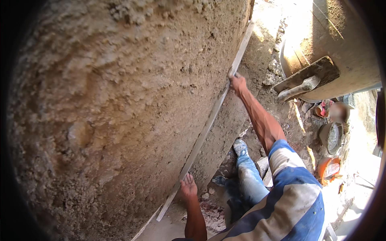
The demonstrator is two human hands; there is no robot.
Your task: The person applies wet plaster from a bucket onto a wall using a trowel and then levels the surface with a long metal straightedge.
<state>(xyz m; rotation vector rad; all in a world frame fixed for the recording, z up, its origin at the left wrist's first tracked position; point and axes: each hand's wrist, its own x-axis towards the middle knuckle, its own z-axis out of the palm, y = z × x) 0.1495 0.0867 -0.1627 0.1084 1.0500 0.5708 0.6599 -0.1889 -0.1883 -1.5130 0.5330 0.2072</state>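
Note:
A long, pale straightedge (209,122) runs slantwise along the edge of a rough, wet-looking brown plastered wall (120,100). My right hand (238,82) is closed around its upper part, arm stretched out. Lower down, my left hand (188,187) has its palm turned up and its fingers extended, the fingertips touching the straightedge's side. Whether the bar is wood or metal I cannot tell.
A plastering float (299,80) with a handle rests on a large rounded container (354,60) at the upper right. Below it are a grey bucket (331,137) and an orange bucket (329,169). Broken blocks (263,168) and rubble lie by my feet.

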